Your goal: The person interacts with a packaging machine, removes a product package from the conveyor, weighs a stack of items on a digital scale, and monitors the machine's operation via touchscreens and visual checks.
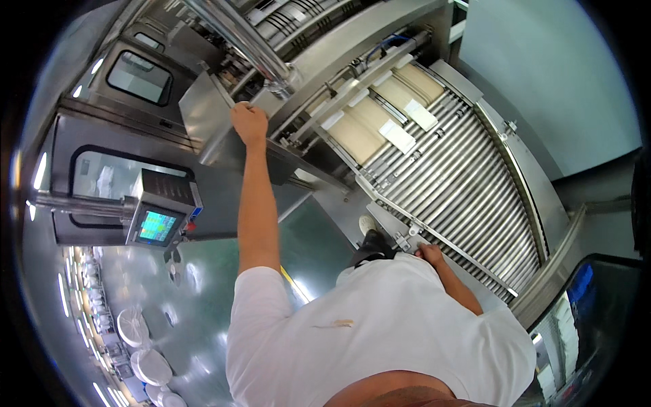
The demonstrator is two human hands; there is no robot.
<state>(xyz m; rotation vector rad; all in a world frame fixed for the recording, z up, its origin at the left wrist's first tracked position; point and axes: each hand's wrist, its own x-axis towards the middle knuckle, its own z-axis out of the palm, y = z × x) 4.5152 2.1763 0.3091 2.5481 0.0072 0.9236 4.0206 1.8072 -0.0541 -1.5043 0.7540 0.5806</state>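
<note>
My left arm reaches far forward, and my left hand point(249, 124) is closed in a fist at the edge of a bent sheet-metal cover point(205, 112) on the machine. What the fingers hold is hidden beneath them. Low at my side, my right hand point(428, 254) has its fingers curled against the near side of the roller conveyor point(461, 176), next to a small metal bracket point(405, 242). Whether it grips anything there is hidden. Flat tan packages point(354, 132) with white labels lie at the conveyor's far end, partly under a metal crossbar point(352, 91).
A control box with a lit screen point(157, 226) juts out on an arm at the left, beside windowed metal doors point(129, 173). A thick steel post point(244, 41) rises ahead. Green floor point(224, 271) lies left of me, with white round bundles point(149, 366) farther off.
</note>
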